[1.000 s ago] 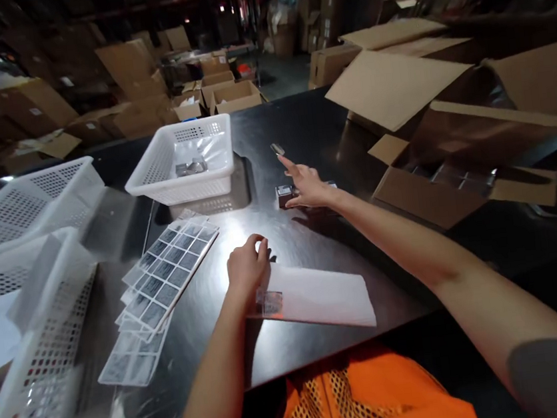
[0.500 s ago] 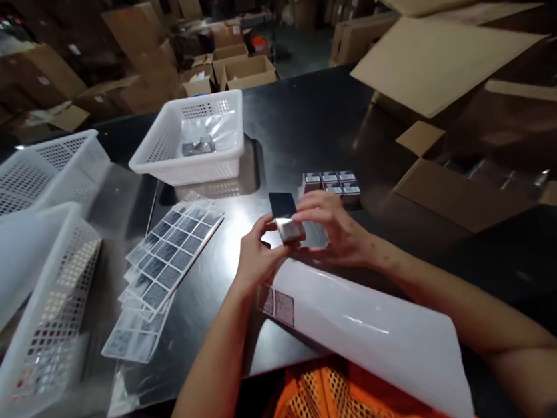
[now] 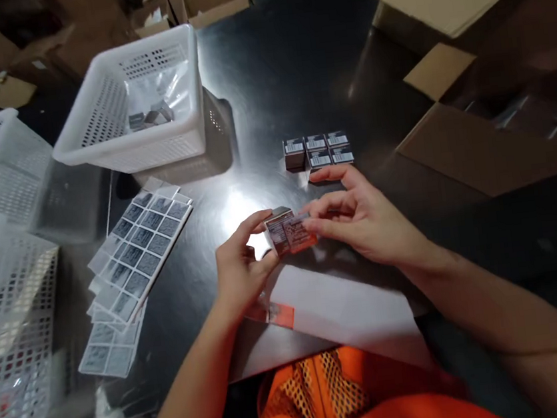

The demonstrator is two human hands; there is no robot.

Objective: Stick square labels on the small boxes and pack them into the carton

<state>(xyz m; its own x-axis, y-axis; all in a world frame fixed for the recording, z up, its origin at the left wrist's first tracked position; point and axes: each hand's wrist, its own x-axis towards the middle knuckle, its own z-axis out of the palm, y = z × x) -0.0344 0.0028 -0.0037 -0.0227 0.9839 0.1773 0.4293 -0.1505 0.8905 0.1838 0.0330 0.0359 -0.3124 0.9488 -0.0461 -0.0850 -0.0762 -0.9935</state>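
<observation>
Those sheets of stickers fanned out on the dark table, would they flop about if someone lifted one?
Probably yes: the sticker sheets look thin and lie flat in a loose, fanned stack, so one would likely bend under its own weight. They seem light, and a nudge might slide the glossy sheets across the shiny table. They lie apart from both hands.

Dim scene; overhead glare on glossy black table [image 3: 265,90]; edges blurred, warped; background dark, soft.

Small box [image 3: 289,233], seemingly between both hands
</observation>
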